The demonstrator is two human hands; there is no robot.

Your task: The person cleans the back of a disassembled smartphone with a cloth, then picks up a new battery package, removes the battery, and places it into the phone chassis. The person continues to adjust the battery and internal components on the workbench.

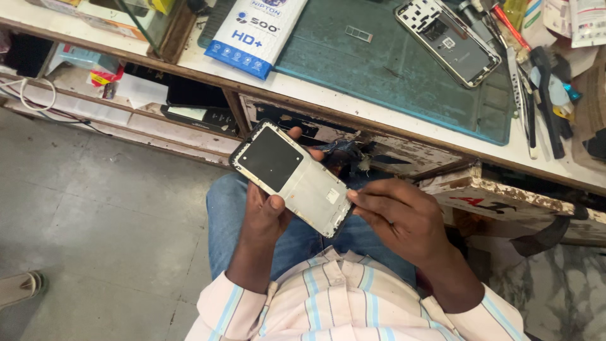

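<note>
Worn wooden surface [404, 120] runs across the top of the view, edge chipped and paint peeling. On it a teal work mat [404, 69], a blue-and-white flat package [255, 31] overlapping the mat's left edge, and an opened phone body [448, 39] lying inner side up toward the mat's far right corner. A small flat metal piece [358, 33] sits alone on the mat between package and phone. Right of the mat, a jumble of hand tools [536, 95] — screwdrivers, tweezers, a brush, packed close together. Shelf [107, 104] under the surface holds papers and small boxes; a white cable [31, 95] loops at its left end. Grey concrete floor [95, 208] on the left. Nothing lies between the hands and the camera. Phone frame [293, 177] is held over the lap, below the surface edge, tilted diagonally, black panel at its upper end, pale metal plate lower. Left hand [268, 211] grasps it from beneath — thumb on the plate's face, fingertips curling over the far edge. Right hand [398, 215] pinches the frame's lower right corner, fingers loosely bent, thumb and forefinger tips touching the edge.
</note>
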